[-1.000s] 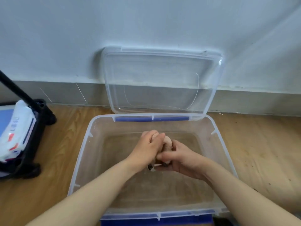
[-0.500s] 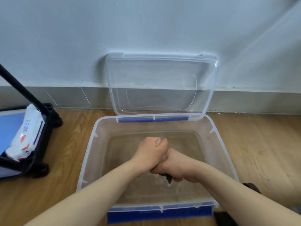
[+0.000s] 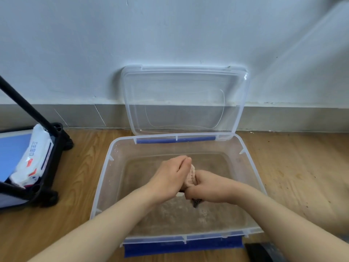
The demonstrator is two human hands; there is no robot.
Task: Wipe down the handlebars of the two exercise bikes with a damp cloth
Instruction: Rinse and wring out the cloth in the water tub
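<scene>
- Head view: you're over a clear plastic tub (image 3: 105,176), rectangular with rounded corners, blue latch strips at its near and far rims, sitting on a wood-grain floor (image 3: 294,167).
- Shallow murky water (image 3: 179,214) lies in the bottom, its surface rippled and speckled at 6 o'clock from your hands.
- The tub's see-through lid (image 3: 185,99) leans upright against the pale wall (image 3: 170,35) at 12 o'clock, above a grey baseboard (image 3: 292,118).
- Your left hand (image 3: 168,178) is curled tight round the upper end of a soft, pinkish, bunched cloth (image 3: 190,176), fingers wrapped shut on it.
- Your right hand (image 3: 209,188) is clamped on the lower end of that same cloth, knuckles touching the left hand's; a dark scrap pokes out beneath the fist.
- The cloth sits between both fists, above the water, mid-tub.
- At 9 o'clock, a black-framed cart (image 3: 47,176) holds a white soft pack of wipes (image 3: 32,159) with red and blue print.
</scene>
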